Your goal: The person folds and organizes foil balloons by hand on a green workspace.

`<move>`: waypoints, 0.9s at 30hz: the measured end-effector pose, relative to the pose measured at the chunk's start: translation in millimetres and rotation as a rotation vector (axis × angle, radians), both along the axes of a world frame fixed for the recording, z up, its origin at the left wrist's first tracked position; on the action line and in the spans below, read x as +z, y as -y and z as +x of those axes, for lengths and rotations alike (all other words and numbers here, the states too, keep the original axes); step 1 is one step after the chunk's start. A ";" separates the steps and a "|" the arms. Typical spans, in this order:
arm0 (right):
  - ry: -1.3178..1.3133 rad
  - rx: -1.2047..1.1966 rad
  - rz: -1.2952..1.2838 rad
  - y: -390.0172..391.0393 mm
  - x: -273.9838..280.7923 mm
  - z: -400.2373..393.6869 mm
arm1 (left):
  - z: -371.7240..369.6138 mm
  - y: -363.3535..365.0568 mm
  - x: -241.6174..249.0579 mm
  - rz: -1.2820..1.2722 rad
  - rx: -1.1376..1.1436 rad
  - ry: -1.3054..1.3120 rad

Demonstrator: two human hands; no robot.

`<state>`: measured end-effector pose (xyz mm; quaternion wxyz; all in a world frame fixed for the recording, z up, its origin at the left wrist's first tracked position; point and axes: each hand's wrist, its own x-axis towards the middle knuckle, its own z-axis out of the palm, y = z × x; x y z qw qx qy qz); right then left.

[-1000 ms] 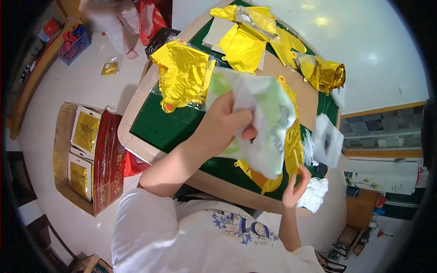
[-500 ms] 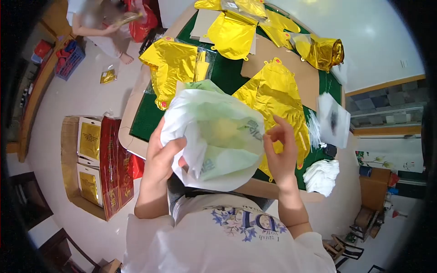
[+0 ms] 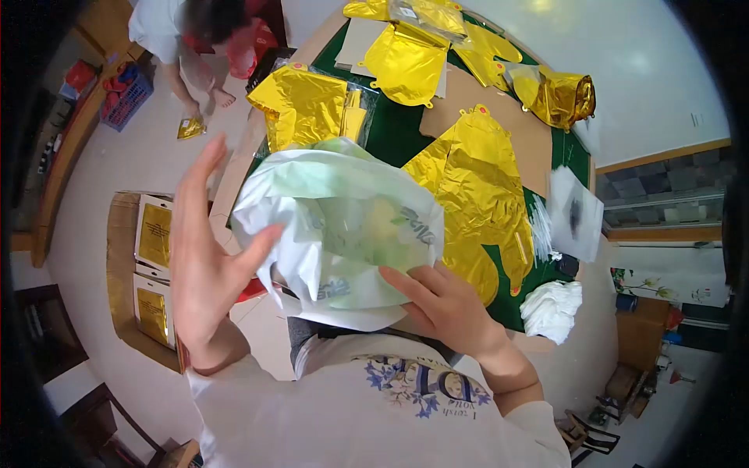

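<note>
A white plastic bag (image 3: 335,242) with green print is spread wide at its mouth in front of my body, and something yellowish shows faintly through its inside. My left hand (image 3: 211,265) is open at the bag's left side, fingers stretched upward and thumb apart, its thumb tip near or against the plastic. On the bag's lower right edge, my right hand (image 3: 449,304) grips the plastic between its fingers and thumb; the thumb is partly hidden. Just beyond the bag lies a gold foil sheet (image 3: 476,179) with small tabs.
More gold foil pieces (image 3: 406,62) and cardboard (image 3: 530,148) lie on the green table (image 3: 390,129). A crumpled white bundle (image 3: 551,308) sits near its right edge. A carton (image 3: 122,273) of packaged gold items stands on the floor. Another person (image 3: 156,31) bends at upper left.
My left hand has let go of the bag and opened out leftward. My right hand has moved left and down onto the bag's edge. The other person now reaches to a gold packet on the floor.
</note>
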<state>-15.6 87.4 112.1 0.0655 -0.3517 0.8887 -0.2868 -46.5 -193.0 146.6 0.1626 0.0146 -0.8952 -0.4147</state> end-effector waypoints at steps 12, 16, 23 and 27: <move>-0.194 0.033 0.068 -38.2 20.3 4.6 | -23.9 -16.3 6.8 -0.534 -0.258 0.046; -0.175 -0.080 0.045 -49.5 22.2 -3.6 | -19.0 -22.1 12.8 -0.259 -0.376 0.124; -0.054 -0.624 -0.087 -28.2 21.6 -18.6 | -15.4 -35.6 -12.4 -0.084 -0.391 0.089; -0.052 -0.479 -0.023 -20.0 9.2 -16.8 | -8.5 -35.9 -21.6 0.158 -0.290 0.083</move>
